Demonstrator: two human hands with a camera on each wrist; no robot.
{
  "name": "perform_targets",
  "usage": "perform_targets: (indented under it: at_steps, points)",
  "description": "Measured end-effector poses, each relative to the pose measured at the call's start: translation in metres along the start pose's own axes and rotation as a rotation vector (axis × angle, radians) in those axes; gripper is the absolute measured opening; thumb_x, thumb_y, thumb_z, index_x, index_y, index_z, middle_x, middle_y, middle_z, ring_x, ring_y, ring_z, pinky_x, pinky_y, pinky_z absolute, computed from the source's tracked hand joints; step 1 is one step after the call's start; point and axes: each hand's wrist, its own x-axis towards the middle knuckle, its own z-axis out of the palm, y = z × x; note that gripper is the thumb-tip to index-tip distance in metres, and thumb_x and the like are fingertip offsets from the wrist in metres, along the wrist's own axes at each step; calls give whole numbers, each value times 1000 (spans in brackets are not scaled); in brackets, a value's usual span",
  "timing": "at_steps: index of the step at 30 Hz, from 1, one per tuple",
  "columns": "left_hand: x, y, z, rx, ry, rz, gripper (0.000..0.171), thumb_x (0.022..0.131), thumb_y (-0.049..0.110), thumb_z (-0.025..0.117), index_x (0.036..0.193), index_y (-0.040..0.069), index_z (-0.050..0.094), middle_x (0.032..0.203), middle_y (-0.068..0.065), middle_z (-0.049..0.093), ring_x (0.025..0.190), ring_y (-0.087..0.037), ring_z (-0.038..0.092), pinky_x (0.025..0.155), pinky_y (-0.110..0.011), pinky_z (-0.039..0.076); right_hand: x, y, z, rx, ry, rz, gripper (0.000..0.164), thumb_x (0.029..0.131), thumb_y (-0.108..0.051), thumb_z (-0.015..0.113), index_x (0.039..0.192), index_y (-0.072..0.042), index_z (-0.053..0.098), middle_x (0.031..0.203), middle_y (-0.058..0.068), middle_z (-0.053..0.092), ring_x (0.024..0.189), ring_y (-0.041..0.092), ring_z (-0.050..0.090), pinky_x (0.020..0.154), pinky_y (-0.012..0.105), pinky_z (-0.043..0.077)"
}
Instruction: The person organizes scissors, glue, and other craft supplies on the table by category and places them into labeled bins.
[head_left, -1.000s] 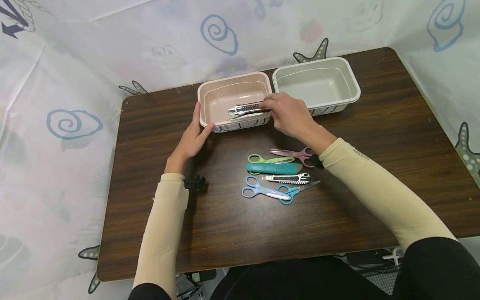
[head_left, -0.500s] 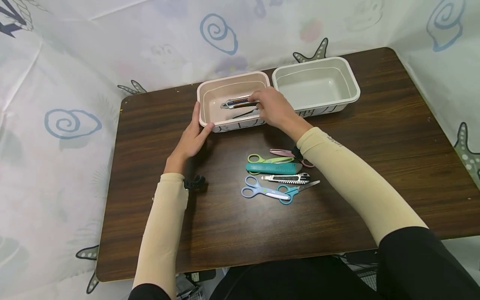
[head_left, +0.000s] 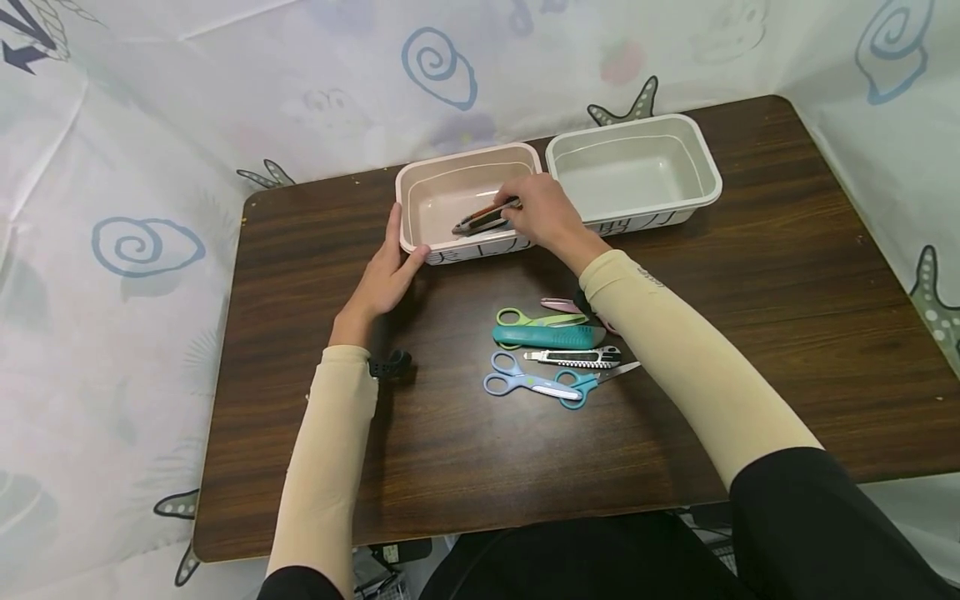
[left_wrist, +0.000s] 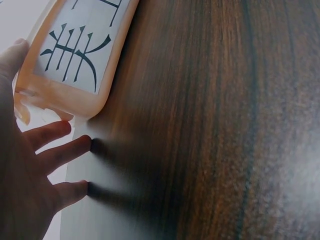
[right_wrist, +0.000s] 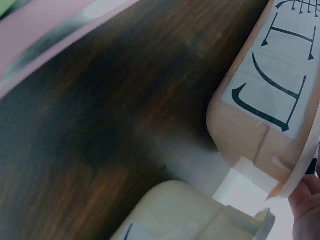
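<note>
My right hand (head_left: 543, 212) reaches into the pink bin (head_left: 442, 187) and pinches a utility knife (head_left: 483, 218) with a dark body and an orange-brown edge. The knife tilts down to the left, close to the bin floor. A greyish item beneath it is mostly hidden. My left hand (head_left: 378, 279) rests at the bin's left front corner, thumb on the front rim. In the left wrist view its fingers (left_wrist: 65, 152) are spread and fairly straight beside the bin. Only a bit of the right hand shows in the right wrist view, at the bin's rim.
A white bin (head_left: 633, 150) stands right of the pink one. On the brown table (head_left: 300, 250) lie green scissors (head_left: 536, 319), a teal cutter (head_left: 547, 337), a black-and-silver utility knife (head_left: 577, 357), blue scissors (head_left: 528, 382), turquoise scissors (head_left: 581, 385) and partly hidden pink scissors (head_left: 558, 305).
My right hand has moved left and further into the pink bin with the utility knife, which has turned and tilted downward. The left hand has stayed at the bin's corner.
</note>
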Motion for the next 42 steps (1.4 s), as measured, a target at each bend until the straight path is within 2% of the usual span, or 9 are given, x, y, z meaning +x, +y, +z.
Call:
perform_targets:
  at_steps: [3, 6, 12, 22, 30, 33, 38, 40, 42]
  points:
    - [0, 1, 0, -6, 2, -3, 83, 96, 64, 43, 154, 43, -12, 162, -1, 14, 143, -29, 27, 111, -56, 23, 2, -1, -2, -55, -53, -42, 22, 94, -8, 64, 112, -10, 75, 116, 6, 69, 107, 23, 60, 91, 37, 44]
    - [-1, 1, 0, -9, 4, -8, 84, 95, 65, 44, 154, 43, -12, 162, 0, 14, 143, -28, 27, 111, -55, 24, 4, -2, -3, -109, -107, -85, 29, 91, 1, 56, 111, -8, 76, 120, 5, 68, 118, 24, 57, 97, 38, 43]
    - [-1, 1, 0, 1, 0, -6, 85, 96, 64, 44, 155, 41, -12, 162, -1, 15, 142, -28, 28, 111, -55, 24, 4, 0, -3, -120, -122, -35, 52, 82, 12, 41, 118, -9, 72, 123, 6, 66, 114, 24, 56, 91, 36, 42]
    - [0, -1, 0, -2, 5, 4, 83, 96, 63, 44, 155, 42, -12, 162, 2, 13, 143, -26, 25, 111, -55, 22, -6, 2, -8, -103, -20, -111, 33, 97, -5, 51, 123, -13, 70, 122, 3, 67, 111, 25, 58, 94, 40, 44]
    - [0, 2, -1, -9, -1, -2, 83, 96, 63, 44, 154, 43, -12, 162, 3, 12, 143, -27, 25, 111, -55, 22, -40, 0, -25, -101, -15, -177, 38, 97, -18, 60, 135, -16, 60, 137, 3, 52, 127, 23, 48, 96, 45, 42]
    - [0, 3, -2, -13, -2, -4, 84, 96, 63, 44, 154, 43, -13, 162, 2, 11, 143, -27, 25, 111, -55, 23, -57, -1, -30, -88, 58, -215, 35, 97, -19, 61, 131, -15, 63, 133, 4, 56, 121, 23, 52, 93, 44, 44]
    - [0, 3, -1, -19, -6, -1, 84, 96, 63, 45, 154, 43, -12, 162, 3, 11, 143, -26, 25, 112, -54, 23, -89, 3, -35, -74, 150, -266, 25, 95, -15, 63, 119, -13, 70, 110, 2, 67, 94, 21, 61, 80, 42, 47]
    - [0, 2, -1, -21, -6, 1, 84, 96, 62, 45, 154, 43, -13, 162, 3, 10, 143, -25, 25, 112, -54, 23, -101, 6, -34, -78, 120, -262, 24, 95, -16, 64, 118, -14, 71, 105, 1, 68, 87, 19, 61, 76, 41, 48]
    - [0, 2, -1, -22, -4, 3, 83, 96, 62, 45, 154, 43, -13, 162, 3, 11, 143, -25, 25, 112, -54, 23, -113, 9, -30, -104, 43, -251, 25, 95, -18, 65, 119, -14, 71, 104, 0, 68, 85, 17, 61, 73, 41, 49]
